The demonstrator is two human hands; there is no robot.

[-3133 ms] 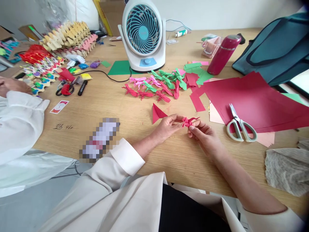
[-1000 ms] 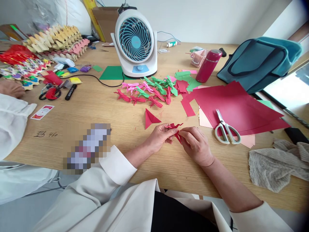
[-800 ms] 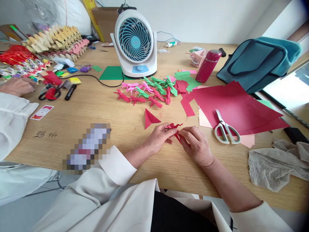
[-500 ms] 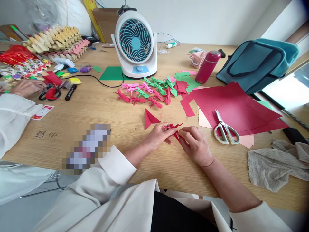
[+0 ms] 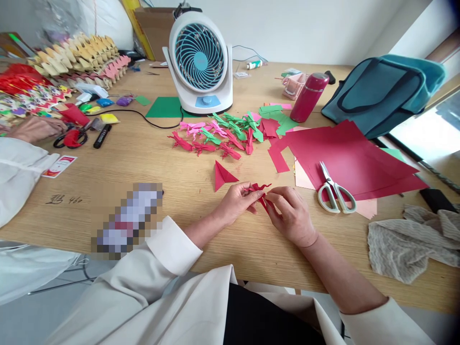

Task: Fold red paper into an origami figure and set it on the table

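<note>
Between my hands is a small red folded-paper figure [image 5: 261,189] with thin, twisted strips. My left hand [image 5: 241,197] pinches one side of it between thumb and fingers. From the other side my right hand [image 5: 290,213] grips a part of the same figure with its fingertips; the fingers cover much of it. Just beyond my left hand lies a red folded paper triangle [image 5: 223,176]. Farther back spread several finished-looking red paper figures [image 5: 230,151], with green paper figures [image 5: 235,127] and pink paper figures [image 5: 193,128] among them.
White-handled scissors [image 5: 335,191] lie on large red paper sheets [image 5: 355,158] at right, near a red bottle [image 5: 309,98] and teal bag [image 5: 381,96]. A fan [image 5: 201,62] stands behind. At left are a blurred-out object [image 5: 129,218] and a co-worker's hand [image 5: 38,128].
The whole view has shifted very slightly. Both my hands keep nearly the same pinch on the red figure, with hardly any finger movement visible.
</note>
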